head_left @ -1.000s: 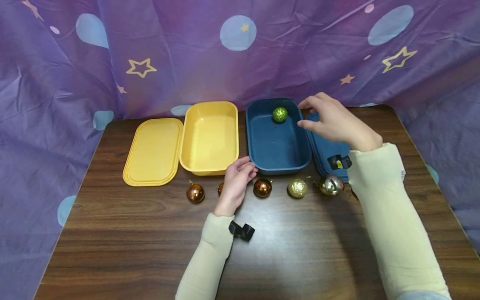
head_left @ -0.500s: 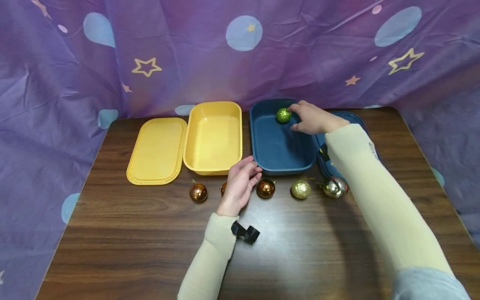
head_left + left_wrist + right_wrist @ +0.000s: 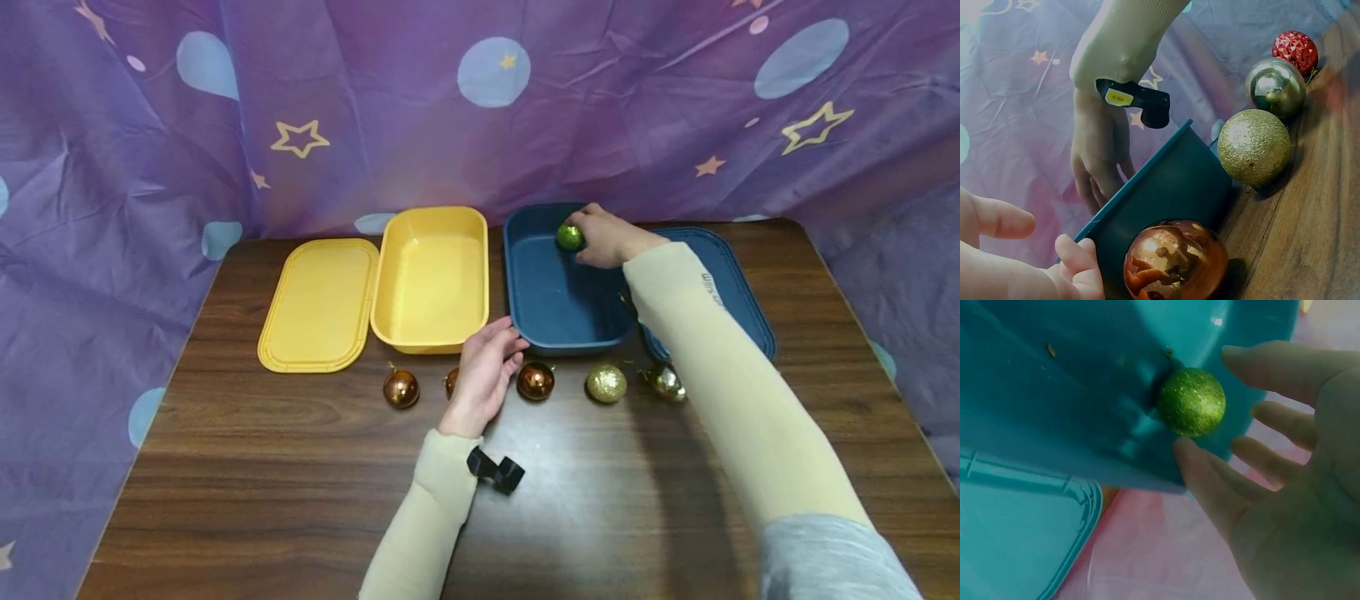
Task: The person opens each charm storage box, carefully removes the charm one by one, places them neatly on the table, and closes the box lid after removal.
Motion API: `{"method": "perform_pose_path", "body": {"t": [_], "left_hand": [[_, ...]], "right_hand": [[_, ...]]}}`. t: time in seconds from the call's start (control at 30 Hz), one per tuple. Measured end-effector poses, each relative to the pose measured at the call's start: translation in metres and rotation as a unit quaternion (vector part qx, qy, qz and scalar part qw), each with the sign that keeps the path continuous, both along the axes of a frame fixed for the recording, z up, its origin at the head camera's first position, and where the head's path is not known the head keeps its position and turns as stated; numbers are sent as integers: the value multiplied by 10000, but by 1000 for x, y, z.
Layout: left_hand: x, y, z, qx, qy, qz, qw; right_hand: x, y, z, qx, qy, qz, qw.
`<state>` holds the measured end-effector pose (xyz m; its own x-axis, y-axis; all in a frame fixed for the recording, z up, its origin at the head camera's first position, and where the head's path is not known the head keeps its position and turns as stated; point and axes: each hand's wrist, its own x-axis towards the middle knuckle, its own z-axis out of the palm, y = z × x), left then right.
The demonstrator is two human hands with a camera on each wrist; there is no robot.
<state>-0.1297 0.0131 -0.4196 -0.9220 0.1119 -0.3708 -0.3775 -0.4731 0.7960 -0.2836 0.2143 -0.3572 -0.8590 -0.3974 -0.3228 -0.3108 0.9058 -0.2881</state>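
A glittery green bauble [image 3: 568, 238] lies inside the dark blue box [image 3: 543, 292], near its far end. My right hand [image 3: 611, 239] reaches down over it from the right. In the right wrist view, thumb and fingers spread about the green bauble [image 3: 1191, 402], with gaps between them and the ball. My left hand [image 3: 486, 375] rests its fingertips at the blue box's near left corner. Partly behind that hand is a brown bauble [image 3: 451, 382]. A shiny brown bauble [image 3: 536, 381] and a gold glitter bauble [image 3: 606, 383] lie in front of the box.
A yellow box [image 3: 431, 283] stands left of the blue one, beside its yellow lid [image 3: 321, 304]. The blue lid [image 3: 738, 292] lies at right, partly under my arm. Another brown bauble [image 3: 401, 388], a silver bauble [image 3: 666, 381] and a red bauble [image 3: 1295, 52] lie on the table.
My right hand has moved left and down into the blue box, from beside its right rim to around the green bauble. The left hand stays at the box corner.
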Motion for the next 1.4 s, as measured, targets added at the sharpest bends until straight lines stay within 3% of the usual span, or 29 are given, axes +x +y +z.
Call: {"method": "perform_pose_path", "body": {"t": [0.4,0.87,1.4], "left_hand": [[-1,0,-1,-55,-12,-40,10000],[0,0,-2,-37,-27,-42,10000],[-1,0,-2,5,-51,-22,10000]], "right_hand": [[-5,-12,-9,259,-427,-396,9980],[-7,-14,-22,296,-332,-504,9977],[-4,-18,-27,207,-252,-699,9970]]}}
